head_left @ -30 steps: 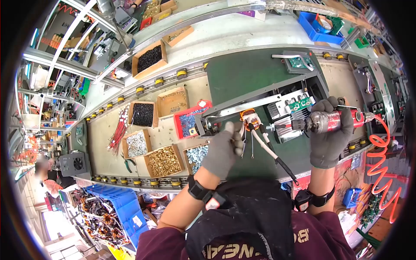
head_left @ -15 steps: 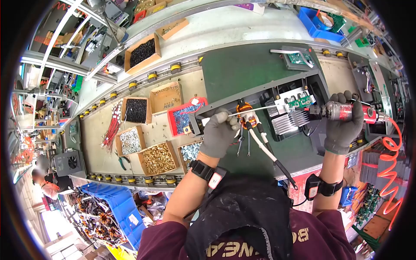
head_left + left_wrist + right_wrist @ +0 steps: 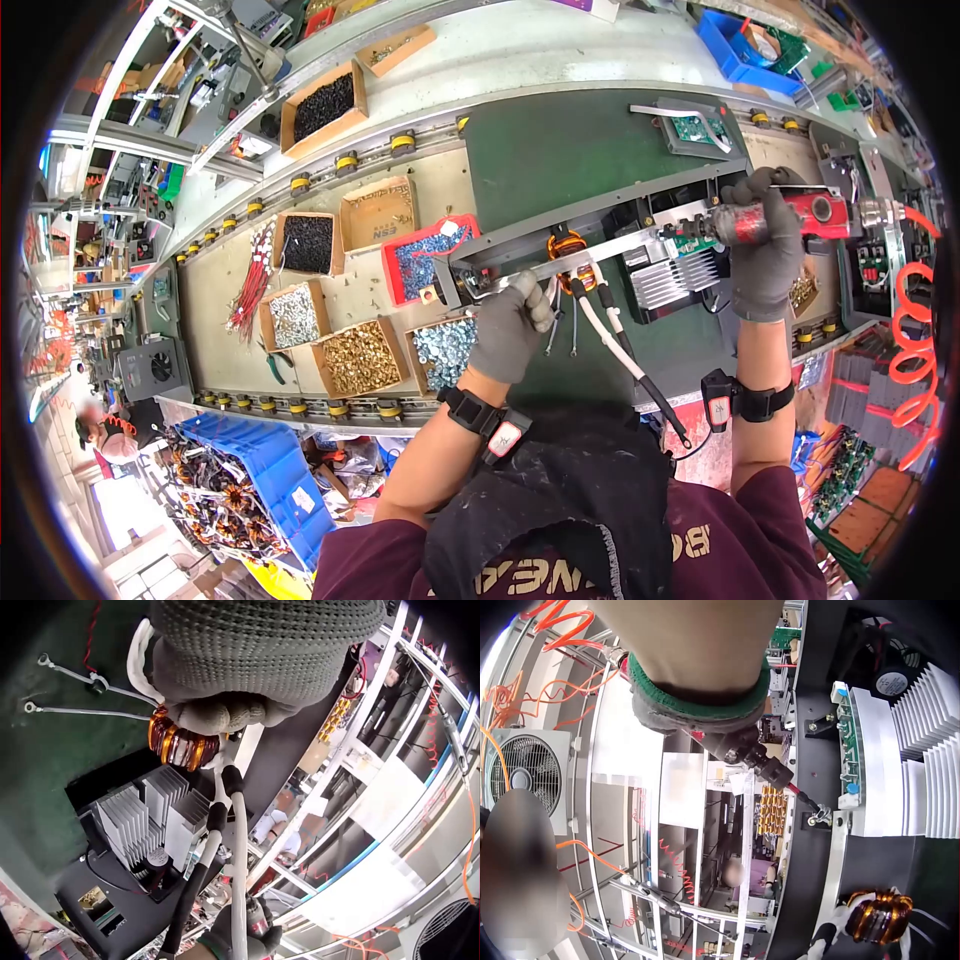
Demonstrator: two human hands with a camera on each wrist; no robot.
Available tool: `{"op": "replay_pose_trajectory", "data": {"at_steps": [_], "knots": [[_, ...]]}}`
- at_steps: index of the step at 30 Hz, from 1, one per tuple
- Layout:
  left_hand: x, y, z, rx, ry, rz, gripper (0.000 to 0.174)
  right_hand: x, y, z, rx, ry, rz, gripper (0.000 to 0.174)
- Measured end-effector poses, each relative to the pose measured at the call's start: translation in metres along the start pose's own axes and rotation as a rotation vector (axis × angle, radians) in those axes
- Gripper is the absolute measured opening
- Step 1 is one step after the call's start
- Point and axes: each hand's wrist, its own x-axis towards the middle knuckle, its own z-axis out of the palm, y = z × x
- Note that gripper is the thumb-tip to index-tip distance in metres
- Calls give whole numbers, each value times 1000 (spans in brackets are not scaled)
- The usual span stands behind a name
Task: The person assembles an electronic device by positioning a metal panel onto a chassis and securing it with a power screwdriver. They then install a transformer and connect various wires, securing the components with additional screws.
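Note:
My gloved left hand (image 3: 510, 325) pinches a long flat metal strip (image 3: 610, 249) near its left end, its fingers curled. The strip runs along the far wall of a dark metal case (image 3: 560, 222). In my gloved right hand (image 3: 768, 250) I grip a red air screwdriver (image 3: 822, 212). Its bit (image 3: 804, 798) reaches a screw (image 3: 821, 815) at a small bracket by the strip's right end. A copper-wound ring coil (image 3: 184, 744) sits just beyond my left fingers, with thick white cables (image 3: 612, 330) trailing from it. Finned heat sinks (image 3: 672, 282) lie inside the case.
Boxes of gold fasteners (image 3: 360, 362), silver washers (image 3: 447, 352) and black screws (image 3: 308, 244) stand left of the case, beside a red bin (image 3: 415, 268). Pliers (image 3: 275, 366) lie near the front rail. An orange coiled hose (image 3: 905, 345) hangs at the right.
The screwdriver moved up from over the heat sinks, swung right, then came to the strip's right end. My left hand rose to the strip, which was tilted half a second ago.

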Motion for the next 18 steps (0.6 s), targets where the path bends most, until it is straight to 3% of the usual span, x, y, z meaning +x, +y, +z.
{"op": "replay_pose_trajectory", "data": {"at_steps": [4,6,7,10,18], "knots": [[-3,2,4,11,38,2,24,-4,10,7,-216,28,42,21],[-6,5,13,86,112,-28,29,-3,5,24,-319,-38,-78,21],[-7,5,12,85,115,-29,29,-2,6,36,-271,-5,-124,32],[-8,5,12,101,137,-36,29,-7,6,51,-373,-109,-107,33],[-14,7,10,183,144,-32,19,-5,20,43,-400,-133,-115,28]]}}
